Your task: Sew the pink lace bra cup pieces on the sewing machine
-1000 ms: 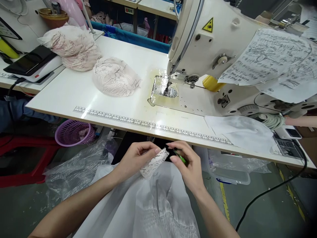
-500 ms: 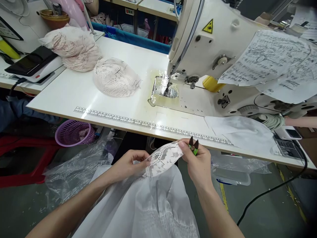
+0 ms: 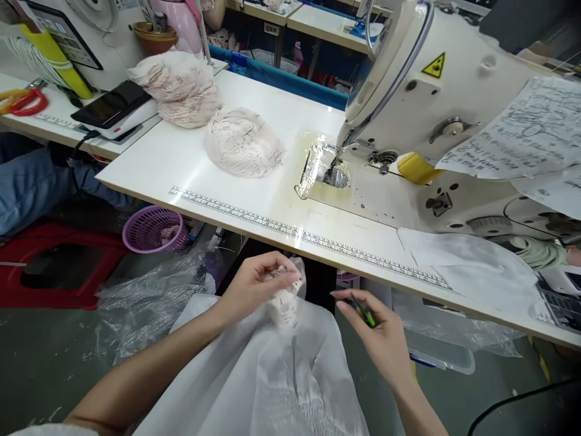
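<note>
My left hand pinches the white lace edge of a sheer white garment that drapes over my lap. The lace is bunched under the fingers. To the right of it, apart from the fabric, my right hand is closed around small thread snips with green on them. The snips' blades are blurred and partly hidden by the fingers. Both hands are below the front edge of the white sewing table.
A sewing machine stands on the table, with handwritten paper hung on it. Lace pieces lie left of the needle. White fabric lies at the right. A purple basket and red stool stand below left.
My right hand has let go of the lace and moved right and down with the snips. The lace has folded up in my left hand. The view has turned somewhat left.
</note>
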Tool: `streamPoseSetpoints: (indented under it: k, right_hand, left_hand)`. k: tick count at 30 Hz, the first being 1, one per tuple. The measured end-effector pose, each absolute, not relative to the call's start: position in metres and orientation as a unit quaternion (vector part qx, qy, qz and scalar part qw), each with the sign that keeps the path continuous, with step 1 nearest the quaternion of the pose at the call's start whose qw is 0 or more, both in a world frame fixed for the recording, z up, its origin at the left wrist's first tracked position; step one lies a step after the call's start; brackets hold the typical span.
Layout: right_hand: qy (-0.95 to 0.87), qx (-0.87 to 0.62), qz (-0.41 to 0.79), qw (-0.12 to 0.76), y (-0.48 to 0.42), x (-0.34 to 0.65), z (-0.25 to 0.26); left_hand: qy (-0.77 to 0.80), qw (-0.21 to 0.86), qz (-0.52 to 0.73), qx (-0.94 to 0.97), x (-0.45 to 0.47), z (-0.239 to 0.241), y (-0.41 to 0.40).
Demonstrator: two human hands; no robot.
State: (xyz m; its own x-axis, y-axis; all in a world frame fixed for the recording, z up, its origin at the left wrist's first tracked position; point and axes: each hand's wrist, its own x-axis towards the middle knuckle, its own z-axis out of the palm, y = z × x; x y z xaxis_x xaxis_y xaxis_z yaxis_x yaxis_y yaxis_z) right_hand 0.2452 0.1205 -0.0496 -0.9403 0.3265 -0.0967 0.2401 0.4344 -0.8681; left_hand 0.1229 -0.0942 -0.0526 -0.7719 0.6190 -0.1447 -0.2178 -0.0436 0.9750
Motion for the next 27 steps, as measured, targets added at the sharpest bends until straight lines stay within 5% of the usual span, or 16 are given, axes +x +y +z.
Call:
streamPoseSetpoints:
  k: [6, 14, 27]
  right_hand:
    - [-0.799, -0.095, 0.594, 0.018, 0.091, 0.217, -0.038]
    - [-0.754, -0.115, 0.646, 0.012, 0.082, 0.213, -0.048]
    - [-0.862, -0.057, 0.493, 0.102, 0.086, 0.22, -0.049]
  left_hand:
    - [0.66, 0.372, 0.595, 0.269, 0.132, -0.041, -0.088]
    - [0.664, 0.384, 0.608, 0.204, 0.126, -0.048, -0.098]
    - [0.659, 0.386, 0.626, 0.155, 0.126, -0.043, -0.093]
